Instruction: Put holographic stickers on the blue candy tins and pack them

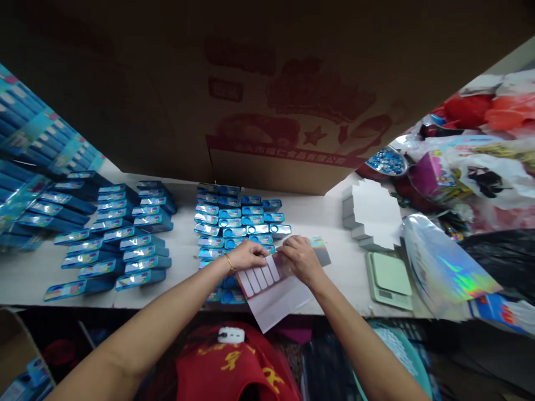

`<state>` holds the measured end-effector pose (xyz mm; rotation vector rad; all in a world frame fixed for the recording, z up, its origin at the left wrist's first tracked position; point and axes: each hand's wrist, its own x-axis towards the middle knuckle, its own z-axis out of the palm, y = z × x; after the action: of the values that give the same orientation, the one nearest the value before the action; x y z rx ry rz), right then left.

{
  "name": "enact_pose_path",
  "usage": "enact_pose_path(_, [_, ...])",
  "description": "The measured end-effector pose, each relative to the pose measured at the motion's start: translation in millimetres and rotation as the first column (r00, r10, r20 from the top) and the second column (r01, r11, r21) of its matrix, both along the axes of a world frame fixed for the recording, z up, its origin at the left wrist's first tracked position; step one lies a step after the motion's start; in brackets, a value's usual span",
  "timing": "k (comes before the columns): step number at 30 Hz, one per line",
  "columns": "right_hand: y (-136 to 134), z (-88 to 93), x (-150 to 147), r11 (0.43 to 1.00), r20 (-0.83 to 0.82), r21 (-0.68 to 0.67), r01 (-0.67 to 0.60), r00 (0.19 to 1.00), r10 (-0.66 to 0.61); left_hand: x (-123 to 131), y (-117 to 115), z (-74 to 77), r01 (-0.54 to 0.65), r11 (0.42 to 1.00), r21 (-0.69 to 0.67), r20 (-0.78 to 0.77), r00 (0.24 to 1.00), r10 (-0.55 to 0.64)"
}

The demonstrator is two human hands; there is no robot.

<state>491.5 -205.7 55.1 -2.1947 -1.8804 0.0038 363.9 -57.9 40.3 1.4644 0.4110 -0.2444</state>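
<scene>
My left hand (248, 256), with a gold bracelet at the wrist, pinches the upper edge of a sticker sheet (259, 279) that bears white rounded strips. Close to its right, my right hand (300, 257) has its fingers closed at the same edge; what lies right under the fingertips is hidden. White backing paper (278, 306) hangs below the strips, over the table's front edge. Beyond the hands, rows of blue shiny boxes (243, 221) stand close together, some partly covered by my left hand and the sheet. A shiny silver piece (321, 250) shows behind my right hand.
A large cardboard carton (267, 111) looms over the table's back. More blue boxes (137, 245) stand at left. Right of my hands are a stack of white card (374, 214), a green scale (389, 280), holographic film (447, 267) and a metal bowl of blue packets (387, 161).
</scene>
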Motion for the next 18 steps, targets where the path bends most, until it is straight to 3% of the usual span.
enact_pose_path(3, [-3.5,0.8,-0.2,0.999,0.065,-0.004,-0.041,0.997,0.041,1.3,0.2,-4.2,-0.013,0.991,0.133,0.013,1.000,0.011])
enact_pose_path(6, [-7.1,-0.1,-0.2,0.988,0.140,0.005,-0.155,0.978,0.153,5.3,-2.1,-5.0,-0.035,0.990,0.133,0.031,0.999,0.031])
enact_pose_path(9, [-15.6,-5.9,-0.6,0.977,0.206,0.062,-0.203,0.961,0.186,10.1,-2.8,-5.1,-0.050,0.989,0.139,0.034,0.998,0.045])
enact_pose_path(14, [-25.5,-5.9,-6.2,0.992,0.149,0.103,-0.071,0.987,0.055,18.6,4.0,-5.4,-0.072,0.979,0.192,0.024,0.997,0.068])
enact_pose_path(18, [-14.6,4.5,-7.5,0.991,0.075,0.126,0.039,0.996,-0.049,19.0,4.3,2.4,-0.036,0.991,0.127,0.039,0.999,0.032])
